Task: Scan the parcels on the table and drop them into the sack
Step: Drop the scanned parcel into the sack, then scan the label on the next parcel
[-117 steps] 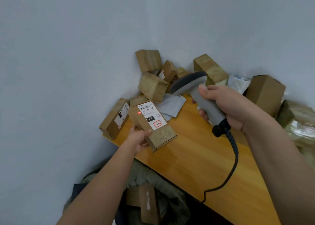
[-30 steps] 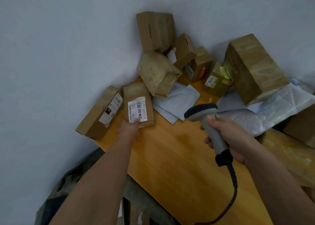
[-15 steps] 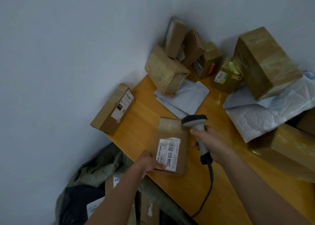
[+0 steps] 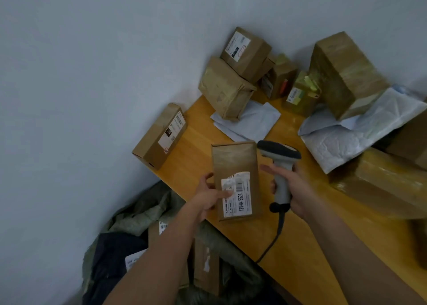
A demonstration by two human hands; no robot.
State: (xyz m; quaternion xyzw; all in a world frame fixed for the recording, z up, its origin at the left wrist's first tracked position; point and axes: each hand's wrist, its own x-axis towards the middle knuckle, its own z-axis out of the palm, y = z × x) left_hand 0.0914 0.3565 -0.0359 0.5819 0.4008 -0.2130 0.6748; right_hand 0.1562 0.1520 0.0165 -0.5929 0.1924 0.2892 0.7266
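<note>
A flat brown parcel (image 4: 234,163) with a white label lies near the table's front left edge. My left hand (image 4: 209,194) holds its left side, thumb on the label. To its right, my right hand (image 4: 293,186) grips the grey handle of a barcode scanner (image 4: 278,154), whose dark head is beside the parcel's top right corner. Its black cable hangs over the table edge. Below the table's left corner stands an open grey-green sack (image 4: 138,214) with several parcels inside.
The wooden table (image 4: 298,253) fits into a corner of pale walls. A long labelled box (image 4: 159,135) overhangs its left corner. Several brown boxes (image 4: 226,87) and white mailers (image 4: 249,119) pile at the back; a bubble mailer (image 4: 335,140) and taped packages (image 4: 390,184) fill the right.
My left hand dropped the earlier parcel, reached to the flat labelled one and pulled it toward the front edge. The scanner came down beside it. The view tilted down toward the sack.
</note>
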